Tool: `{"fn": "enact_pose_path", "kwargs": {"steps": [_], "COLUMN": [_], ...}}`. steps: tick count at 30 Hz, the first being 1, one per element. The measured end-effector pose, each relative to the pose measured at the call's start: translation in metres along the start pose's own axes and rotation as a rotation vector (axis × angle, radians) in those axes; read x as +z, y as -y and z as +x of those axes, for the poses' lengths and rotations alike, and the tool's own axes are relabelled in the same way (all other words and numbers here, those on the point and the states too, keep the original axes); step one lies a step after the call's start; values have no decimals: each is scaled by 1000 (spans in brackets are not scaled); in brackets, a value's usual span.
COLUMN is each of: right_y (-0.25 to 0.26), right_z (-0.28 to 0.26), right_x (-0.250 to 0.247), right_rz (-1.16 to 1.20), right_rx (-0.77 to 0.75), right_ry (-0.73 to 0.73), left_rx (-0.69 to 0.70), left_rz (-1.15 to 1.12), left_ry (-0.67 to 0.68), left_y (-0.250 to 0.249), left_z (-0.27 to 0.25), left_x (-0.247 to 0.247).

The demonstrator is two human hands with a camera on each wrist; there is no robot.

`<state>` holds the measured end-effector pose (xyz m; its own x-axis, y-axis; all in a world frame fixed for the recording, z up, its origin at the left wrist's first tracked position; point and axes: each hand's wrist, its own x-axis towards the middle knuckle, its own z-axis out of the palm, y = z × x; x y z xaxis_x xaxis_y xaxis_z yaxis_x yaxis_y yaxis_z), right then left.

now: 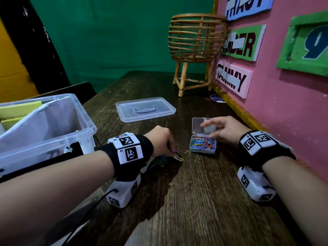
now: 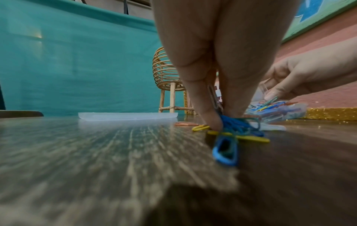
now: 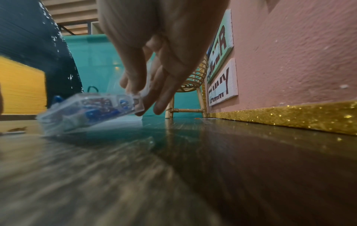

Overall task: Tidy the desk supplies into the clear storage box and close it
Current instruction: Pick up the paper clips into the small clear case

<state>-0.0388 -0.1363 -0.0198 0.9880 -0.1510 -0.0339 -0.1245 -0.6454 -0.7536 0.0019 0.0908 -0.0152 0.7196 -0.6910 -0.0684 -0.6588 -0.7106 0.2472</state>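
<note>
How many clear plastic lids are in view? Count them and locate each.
2: the storage box lid lies flat mid-table, off the box; the paper clip case's hinged lid stands open under the right hand.

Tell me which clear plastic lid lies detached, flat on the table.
The large clear handled lid near the rattan stand. The small paper-clip case's lid stays hinged, propped open.

The left hand (image 1: 160, 141) pinches loose coloured wire paper clips (image 1: 174, 157) off the dark wooden table (image 1: 195, 201) at its fingertips. Just right of them, the right hand (image 1: 225, 129) grips the raised lid of a small clear plastic case (image 1: 203, 139) full of clips.
</note>
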Motion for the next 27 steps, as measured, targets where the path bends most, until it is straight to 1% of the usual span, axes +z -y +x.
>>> {"fn": "enact_pose_path", "kwargs": {"steps": [3, 6, 8, 12, 14, 17, 21, 24, 27], "right_y": [0, 1, 1, 0, -1, 2, 5, 4, 4], "right_z": [1, 0, 1, 1, 1, -2, -6, -5, -5], "right_x": [0, 1, 2, 2, 2, 1, 0, 0, -1], "right_rz": [3, 23, 36, 64, 90, 102, -1, -45, -55], "right_rx": [-9, -12, -11, -10, 8, 10, 17, 36, 41], "right_ry": [13, 33, 44, 74, 87, 102, 113, 125, 126], "left_rx": [21, 82, 145, 255, 261, 236, 180, 137, 149], "left_rz": [-60, -141, -174, -220, -205, -207, -130, -81, -83], "left_ry": [-81, -235, -312, -394, -351, -204, -176, -76, -32], "left_y": [0, -3, -10, -30, -37, -40, -38, -36, -36], "left_z": [0, 4, 10, 24, 30, 32, 31, 32, 33], "left_x": [-1, -2, -1, 0, 1, 1, 1, 0, 1]}}
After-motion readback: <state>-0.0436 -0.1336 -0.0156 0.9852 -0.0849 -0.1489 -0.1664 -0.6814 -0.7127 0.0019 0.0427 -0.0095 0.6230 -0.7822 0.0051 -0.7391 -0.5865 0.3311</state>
